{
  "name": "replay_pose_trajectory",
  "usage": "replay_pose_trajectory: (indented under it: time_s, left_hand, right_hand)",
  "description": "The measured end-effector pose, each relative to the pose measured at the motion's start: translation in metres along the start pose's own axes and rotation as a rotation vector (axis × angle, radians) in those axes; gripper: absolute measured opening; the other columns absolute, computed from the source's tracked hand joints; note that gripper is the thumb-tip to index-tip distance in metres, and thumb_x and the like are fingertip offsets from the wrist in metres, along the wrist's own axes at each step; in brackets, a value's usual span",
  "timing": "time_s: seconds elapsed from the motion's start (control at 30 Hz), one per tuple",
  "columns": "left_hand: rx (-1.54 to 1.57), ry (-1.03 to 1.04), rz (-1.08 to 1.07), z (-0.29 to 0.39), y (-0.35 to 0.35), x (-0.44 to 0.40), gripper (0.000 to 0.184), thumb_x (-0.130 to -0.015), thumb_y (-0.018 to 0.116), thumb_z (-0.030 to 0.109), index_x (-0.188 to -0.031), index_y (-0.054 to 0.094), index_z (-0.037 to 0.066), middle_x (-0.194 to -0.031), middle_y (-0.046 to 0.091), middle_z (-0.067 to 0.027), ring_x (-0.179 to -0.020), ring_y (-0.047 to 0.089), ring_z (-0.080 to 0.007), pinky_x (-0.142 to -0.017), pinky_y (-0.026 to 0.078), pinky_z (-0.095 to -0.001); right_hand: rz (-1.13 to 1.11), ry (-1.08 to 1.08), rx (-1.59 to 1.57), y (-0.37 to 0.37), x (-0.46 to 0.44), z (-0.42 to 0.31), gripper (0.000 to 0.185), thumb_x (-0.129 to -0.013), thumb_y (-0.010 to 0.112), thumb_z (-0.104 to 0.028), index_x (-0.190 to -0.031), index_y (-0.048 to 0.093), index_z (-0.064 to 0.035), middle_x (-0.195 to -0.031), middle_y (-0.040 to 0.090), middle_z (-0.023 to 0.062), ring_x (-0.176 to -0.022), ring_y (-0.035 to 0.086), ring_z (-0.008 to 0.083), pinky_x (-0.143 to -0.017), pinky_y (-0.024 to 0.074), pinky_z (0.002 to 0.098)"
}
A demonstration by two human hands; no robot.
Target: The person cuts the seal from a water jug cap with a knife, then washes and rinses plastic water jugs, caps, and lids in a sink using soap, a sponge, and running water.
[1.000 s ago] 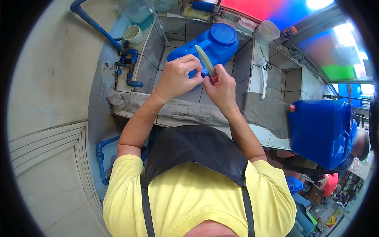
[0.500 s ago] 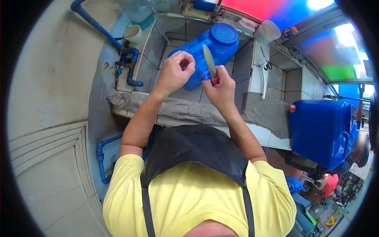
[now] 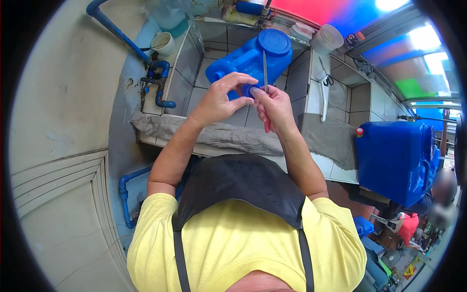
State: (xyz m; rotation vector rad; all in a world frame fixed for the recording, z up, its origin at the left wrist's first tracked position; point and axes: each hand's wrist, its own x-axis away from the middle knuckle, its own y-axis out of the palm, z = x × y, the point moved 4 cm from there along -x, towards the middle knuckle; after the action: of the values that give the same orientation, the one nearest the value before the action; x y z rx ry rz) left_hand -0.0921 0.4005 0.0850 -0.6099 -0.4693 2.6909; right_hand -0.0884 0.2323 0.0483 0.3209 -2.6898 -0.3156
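My left hand (image 3: 224, 97) curls its thumb and fingers around a small round blue cap (image 3: 248, 90). My right hand (image 3: 276, 108) grips a knife (image 3: 265, 70), its narrow blade pointing away from me and its red handle end showing below the fingers. The right thumb also presses against the cap, so both hands meet there. Just beyond them a blue jug (image 3: 243, 61) with a large round lid lies tilted in the tiled basin (image 3: 197, 95). The hands cover part of its near side.
A grey cloth (image 3: 209, 134) drapes over the basin's front edge. Scissors (image 3: 325, 78) and a white-handled tool (image 3: 324, 104) lie on the right-hand ledge. A big blue container (image 3: 393, 160) stands at right, with a person behind it. A white cup (image 3: 163, 44) sits at left.
My left hand has moved right and closed on the blue cap, which my right hand held alone before. The knife blade has turned edge-on and looks narrower.
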Motion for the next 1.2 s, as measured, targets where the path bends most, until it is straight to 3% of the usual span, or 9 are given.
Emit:
replay_pose_trajectory:
  time_s: [0.03, 0.2, 0.33, 0.43, 0.57, 0.63, 0.87, 0.97, 1.2]
  left_hand:
    - [0.088, -0.138, 0.002, -0.007, 0.000, 0.002, 0.048, -0.084, 0.076, 0.006, -0.129, 0.060, 0.006, -0.119, 0.063, -0.0054, -0.105, 0.062, -0.0150, -0.090, 0.051, -0.0294]
    - [0.490, -0.232, 0.177, -0.026, -0.007, 0.003, 0.039, -0.096, 0.065, 0.019, -0.131, 0.057, 0.003, -0.111, 0.062, -0.0065, -0.098, 0.060, -0.0153, -0.085, 0.050, -0.0301]
    - [0.924, -0.251, 0.245, -0.028, -0.008, 0.001, 0.044, -0.104, 0.045, 0.032, -0.133, 0.053, -0.001, -0.105, 0.060, -0.0055, -0.086, 0.056, -0.0136, -0.073, 0.047, -0.0294]
    - [0.996, -0.243, 0.303, -0.037, -0.006, 0.000, 0.047, -0.101, 0.042, 0.031, -0.133, 0.051, -0.001, -0.101, 0.058, -0.0052, -0.078, 0.051, -0.0123, -0.067, 0.042, -0.0283]
    - [0.990, -0.188, 0.350, -0.030, -0.001, -0.006, 0.042, -0.098, 0.041, 0.030, -0.127, 0.050, 0.000, -0.098, 0.056, -0.0055, -0.073, 0.046, -0.0115, -0.065, 0.041, -0.0277]
    - [0.796, -0.203, 0.454, -0.025, -0.003, -0.007, 0.036, -0.099, 0.039, 0.031, -0.120, 0.049, 0.003, -0.096, 0.055, -0.0057, -0.072, 0.044, -0.0107, -0.064, 0.040, -0.0269]
    - [0.814, -0.176, 0.424, -0.026, 0.000, -0.006, 0.028, -0.100, 0.035, 0.024, -0.113, 0.050, 0.005, -0.095, 0.056, -0.0060, -0.067, 0.044, -0.0086, -0.062, 0.040, -0.0232]
    - [0.774, -0.180, 0.462, -0.030, 0.002, -0.004, 0.036, -0.100, 0.034, 0.034, -0.115, 0.050, 0.006, -0.099, 0.058, -0.0070, -0.071, 0.045, -0.0088, -0.060, 0.037, -0.0239]
    - [0.430, -0.240, 0.640, -0.031, -0.001, -0.005, 0.038, -0.101, 0.031, 0.036, -0.103, 0.056, 0.006, -0.089, 0.060, -0.0045, -0.077, 0.057, -0.0115, -0.064, 0.050, -0.0244]
  right_hand:
    - [-0.004, -0.001, 0.001, 0.002, 0.001, -0.001, 0.021, -0.096, 0.065, -0.018, -0.103, 0.058, 0.0003, -0.069, 0.060, 0.0026, -0.043, 0.047, 0.0048, -0.038, 0.0354, 0.0192]
    - [0.074, -0.273, 0.010, 0.008, 0.013, -0.018, 0.025, -0.103, 0.054, -0.024, -0.116, 0.059, -0.0028, -0.074, 0.060, 0.0026, -0.045, 0.046, 0.0033, -0.040, 0.0330, 0.0189]
    - [-0.034, -0.290, 0.209, 0.012, 0.017, -0.008, 0.023, -0.105, 0.050, -0.023, -0.113, 0.059, -0.0036, -0.072, 0.055, 0.0008, -0.045, 0.043, 0.0037, -0.040, 0.0317, 0.0190]
    - [-0.070, -0.246, 0.185, 0.022, 0.022, -0.004, 0.022, -0.105, 0.051, -0.023, -0.110, 0.059, -0.0036, -0.069, 0.052, -0.0008, -0.045, 0.041, 0.0034, -0.040, 0.0298, 0.0199]
    - [-0.115, -0.231, 0.238, 0.030, 0.021, 0.005, 0.022, -0.105, 0.051, -0.023, -0.109, 0.059, -0.0036, -0.067, 0.050, -0.0036, -0.048, 0.038, 0.0019, -0.043, 0.0278, 0.0202]
    - [-0.111, -0.254, 0.230, 0.031, 0.020, 0.005, 0.022, -0.105, 0.052, -0.023, -0.109, 0.059, -0.0037, -0.067, 0.049, -0.0043, -0.050, 0.038, 0.0016, -0.044, 0.0276, 0.0200]
    - [-0.064, -0.320, 0.235, 0.031, 0.017, 0.005, 0.022, -0.104, 0.053, -0.024, -0.108, 0.059, -0.0034, -0.067, 0.047, -0.0053, -0.052, 0.037, 0.0016, -0.046, 0.0270, 0.0197]
    - [-0.083, -0.296, 0.159, 0.037, 0.019, 0.008, 0.021, -0.104, 0.053, -0.023, -0.107, 0.059, -0.0033, -0.067, 0.047, -0.0052, -0.052, 0.038, 0.0017, -0.046, 0.0273, 0.0195]
    - [-0.050, -0.278, 0.095, 0.048, 0.021, 0.014, 0.021, -0.104, 0.053, -0.024, -0.103, 0.058, -0.0042, -0.065, 0.049, -0.0039, -0.048, 0.039, 0.0020, -0.043, 0.0274, 0.0196]
